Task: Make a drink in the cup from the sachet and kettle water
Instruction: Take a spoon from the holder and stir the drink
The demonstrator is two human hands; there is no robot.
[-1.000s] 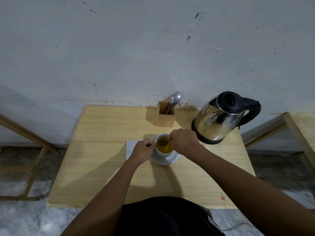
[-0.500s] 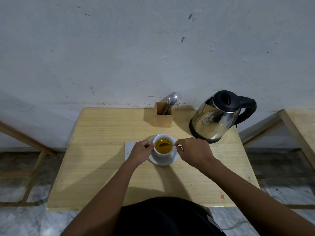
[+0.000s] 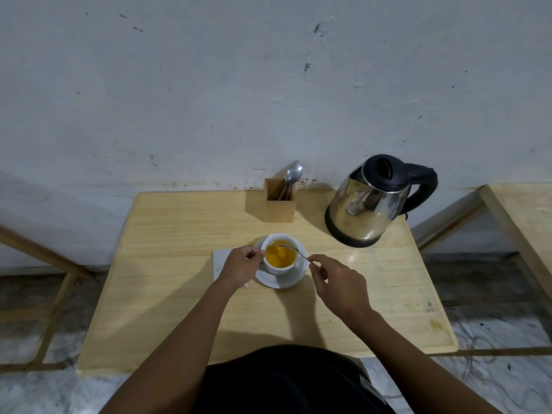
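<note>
A white cup (image 3: 280, 268) full of orange-yellow liquid stands on a white saucer (image 3: 280, 280) in the middle of the wooden table (image 3: 167, 294). My left hand (image 3: 240, 265) grips the cup's left side at the handle. My right hand (image 3: 339, 282) sits right of the saucer and pinches the handle of a thin metal spoon (image 3: 294, 250), whose bowl rests over the liquid. The steel kettle (image 3: 370, 204) with a black lid and handle stands at the back right. A pale sachet or paper (image 3: 219, 259) lies flat under my left hand, mostly hidden.
A wooden holder (image 3: 279, 206) with a spoon (image 3: 293, 172) and sticks stands at the table's back edge against the grey wall. A second wooden table (image 3: 525, 210) is at the right. Wooden frame legs and marble floor lie to the left.
My right hand has drawn back from over the cup to its right side, carrying the spoon's handle outward. The liquid looks brighter orange. My left hand has stayed at the cup.
</note>
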